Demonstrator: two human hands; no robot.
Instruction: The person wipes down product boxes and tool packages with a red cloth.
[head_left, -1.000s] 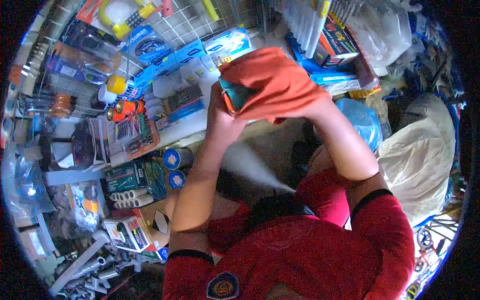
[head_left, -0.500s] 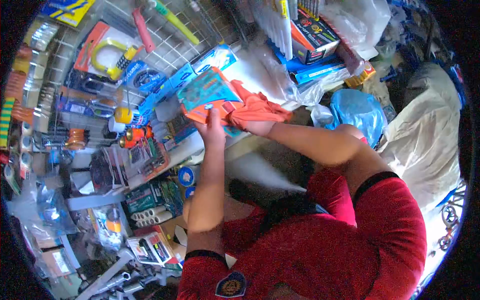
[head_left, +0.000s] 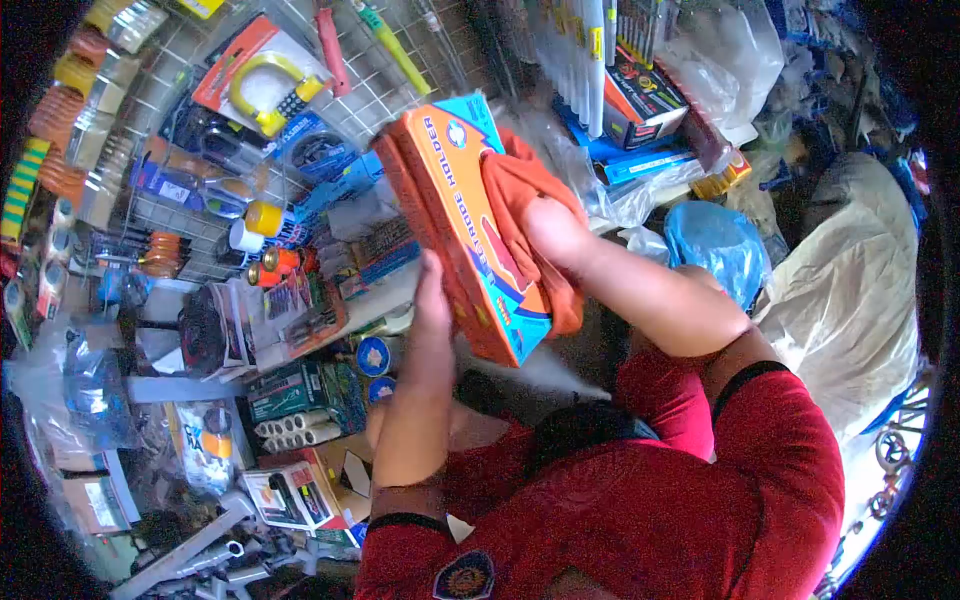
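Observation:
An orange and blue box printed "ELECTRODE HOLDER" (head_left: 450, 190) is held up in front of me, tilted, its printed face toward me. My left hand (head_left: 433, 305) grips its lower left side, the thumb showing along the edge and the other fingers hidden behind the box. On the box's right side my right hand (head_left: 557, 238) is closed on an orange cloth (head_left: 520, 185), which lies against the printed face and hangs past the box's edge. The fingertips of my right hand are hidden in the cloth.
A wire rack (head_left: 345, 45) with packaged tools, including a yellow lock (head_left: 272, 90), stands at the left. To the right are a blue plastic bag (head_left: 715, 250) and a large pale sheet (head_left: 840, 290). Grey metal wrenches (head_left: 200, 560) lie at the lower left.
The box has turned so that its long printed face shows, and it sits closer to me. My right hand with the cloth has moved up and right onto that face.

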